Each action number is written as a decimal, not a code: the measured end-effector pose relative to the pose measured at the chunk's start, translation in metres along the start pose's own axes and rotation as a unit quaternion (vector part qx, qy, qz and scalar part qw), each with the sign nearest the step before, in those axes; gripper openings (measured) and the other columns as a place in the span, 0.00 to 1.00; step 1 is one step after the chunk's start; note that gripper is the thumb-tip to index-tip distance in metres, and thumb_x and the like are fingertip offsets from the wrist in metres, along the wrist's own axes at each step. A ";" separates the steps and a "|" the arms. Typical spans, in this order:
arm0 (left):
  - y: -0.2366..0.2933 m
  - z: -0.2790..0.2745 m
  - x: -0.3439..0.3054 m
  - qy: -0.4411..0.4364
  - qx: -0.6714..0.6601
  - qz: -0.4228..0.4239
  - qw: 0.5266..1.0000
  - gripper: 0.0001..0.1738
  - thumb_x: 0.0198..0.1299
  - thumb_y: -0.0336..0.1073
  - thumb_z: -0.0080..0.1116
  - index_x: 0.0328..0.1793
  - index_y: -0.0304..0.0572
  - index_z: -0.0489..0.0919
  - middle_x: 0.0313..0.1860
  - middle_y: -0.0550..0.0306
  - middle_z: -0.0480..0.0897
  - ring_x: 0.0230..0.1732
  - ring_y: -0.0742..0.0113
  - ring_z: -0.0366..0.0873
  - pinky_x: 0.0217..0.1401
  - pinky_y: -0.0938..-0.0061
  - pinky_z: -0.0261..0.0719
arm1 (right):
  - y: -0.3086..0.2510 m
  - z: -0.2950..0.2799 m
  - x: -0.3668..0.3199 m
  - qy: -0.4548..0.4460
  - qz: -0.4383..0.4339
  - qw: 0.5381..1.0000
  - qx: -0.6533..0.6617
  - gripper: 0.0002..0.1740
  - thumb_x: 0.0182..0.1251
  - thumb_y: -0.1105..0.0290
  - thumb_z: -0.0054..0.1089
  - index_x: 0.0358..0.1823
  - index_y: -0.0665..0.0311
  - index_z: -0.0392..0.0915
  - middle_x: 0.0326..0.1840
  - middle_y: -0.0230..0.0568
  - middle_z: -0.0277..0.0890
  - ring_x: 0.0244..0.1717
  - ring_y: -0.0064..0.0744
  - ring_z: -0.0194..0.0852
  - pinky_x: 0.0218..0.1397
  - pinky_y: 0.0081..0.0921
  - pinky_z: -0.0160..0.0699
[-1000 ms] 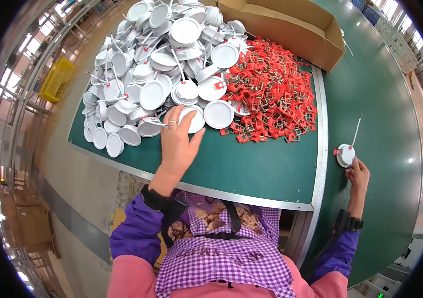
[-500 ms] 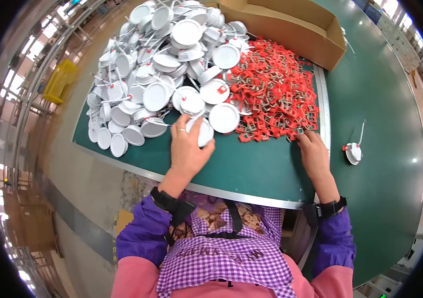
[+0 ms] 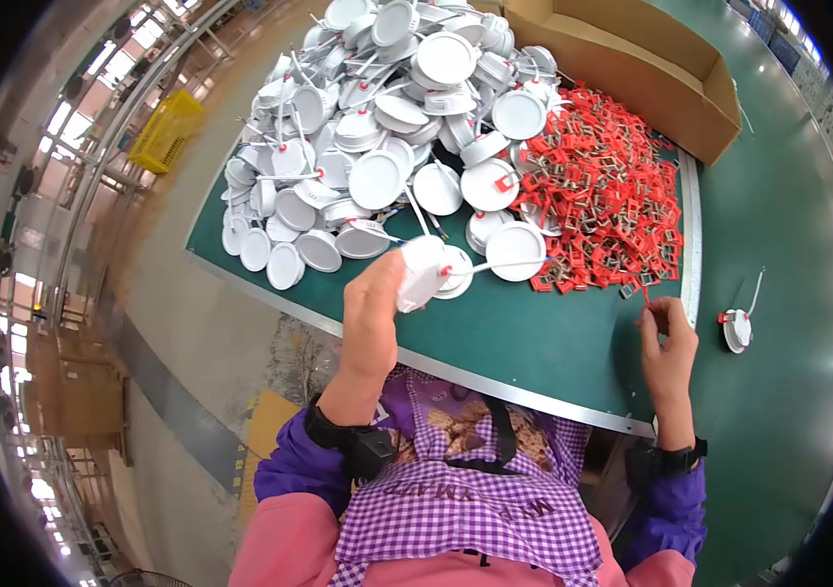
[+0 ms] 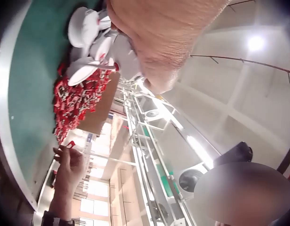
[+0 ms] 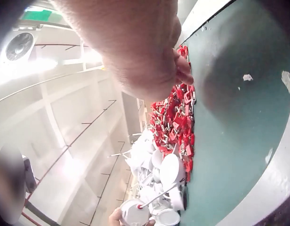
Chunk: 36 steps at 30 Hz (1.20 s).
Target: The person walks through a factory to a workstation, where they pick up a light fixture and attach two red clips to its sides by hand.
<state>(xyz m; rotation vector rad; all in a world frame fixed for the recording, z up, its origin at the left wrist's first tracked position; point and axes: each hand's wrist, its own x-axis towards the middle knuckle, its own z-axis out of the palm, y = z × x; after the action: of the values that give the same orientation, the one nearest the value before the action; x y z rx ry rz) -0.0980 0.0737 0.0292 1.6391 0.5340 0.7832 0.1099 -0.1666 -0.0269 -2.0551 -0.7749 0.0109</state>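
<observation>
My left hand [image 3: 370, 318] grips a white round downlight [image 3: 422, 276], tilted up above the near edge of the pile, with its white wire pointing right. In the right wrist view the same downlight [image 5: 134, 214] shows a red spot at the wire's root. Near the front of the red heap, my right hand [image 3: 669, 350] pinches a small red clip [image 3: 646, 296] between thumb and fingertips. That clip [image 4: 71, 144] stands out from the fingers in the left wrist view. Close by lies the heap of red clips [image 3: 612, 196] with metal springs.
A large pile of white downlights [image 3: 377, 181] covers the left of the green table [image 3: 534, 338]. Behind the clips stands an open cardboard box [image 3: 720, 122]. One downlight with a red clip [image 3: 737, 331] rests on the green surface to the right, beyond the metal edge [image 3: 693, 235].
My right hand set a downlight down on the right-hand surface, moved to the red heap and now holds a clip. My left hand has lifted a downlight from the pile.
</observation>
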 end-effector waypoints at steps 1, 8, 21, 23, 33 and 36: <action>0.007 -0.003 0.000 0.020 -0.194 -0.110 0.975 0.24 0.66 0.49 0.39 0.55 0.36 0.71 0.49 0.49 0.77 0.46 0.59 0.78 0.41 0.71 0.77 | -0.003 0.001 -0.001 0.002 0.016 0.999 0.046 0.04 0.60 0.78 0.53 0.34 0.70 0.68 0.23 0.37 0.71 0.25 0.21 0.72 0.31 0.17 0.69; -0.005 0.013 -0.004 -0.082 -0.339 -0.233 0.908 0.24 0.60 0.38 0.53 0.59 0.33 0.67 0.49 0.44 0.77 0.48 0.52 0.79 0.33 0.72 0.82 | -0.023 0.002 0.008 -0.014 0.087 0.977 0.192 0.05 0.63 0.75 0.54 0.32 0.69 0.70 0.25 0.31 0.71 0.23 0.16 0.69 0.28 0.13 0.69; -0.008 0.072 -0.021 -0.247 -0.075 -0.245 0.935 0.20 0.49 0.31 0.66 0.48 0.36 0.73 0.36 0.62 0.79 0.34 0.81 0.74 0.28 0.84 0.73 | -0.068 0.008 0.001 -0.136 -0.017 0.983 0.120 0.06 0.56 0.78 0.60 0.35 0.69 0.75 0.23 0.35 0.74 0.22 0.19 0.70 0.24 0.19 0.68; -0.016 0.076 -0.023 -0.254 -0.033 -0.169 0.952 0.19 0.50 0.32 0.65 0.48 0.35 0.74 0.34 0.62 0.79 0.34 0.79 0.75 0.34 0.81 0.75 | -0.077 0.009 -0.006 -0.142 -0.061 0.984 0.086 0.07 0.55 0.78 0.60 0.35 0.69 0.75 0.24 0.38 0.74 0.22 0.25 0.72 0.25 0.22 0.69; -0.014 0.088 -0.025 -0.258 0.025 -0.144 0.955 0.16 0.49 0.33 0.63 0.44 0.34 0.76 0.34 0.57 0.80 0.34 0.73 0.77 0.37 0.76 0.75 | -0.086 0.006 -0.024 -0.150 -0.144 0.978 -0.035 0.08 0.55 0.78 0.58 0.37 0.67 0.74 0.29 0.45 0.74 0.26 0.45 0.75 0.27 0.31 0.74; -0.015 0.089 -0.024 -0.258 0.106 -0.036 0.960 0.17 0.47 0.33 0.63 0.44 0.36 0.77 0.34 0.54 0.79 0.34 0.65 0.77 0.38 0.73 0.74 | -0.082 0.004 -0.024 -0.161 -0.133 0.978 -0.023 0.08 0.54 0.79 0.58 0.36 0.68 0.74 0.29 0.45 0.75 0.27 0.45 0.75 0.27 0.31 0.74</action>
<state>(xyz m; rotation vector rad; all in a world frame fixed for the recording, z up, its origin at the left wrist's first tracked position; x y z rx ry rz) -0.0474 0.0002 0.0012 1.9221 0.3073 0.2256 0.0467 -0.1438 0.0266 -2.0024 -1.2579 0.1813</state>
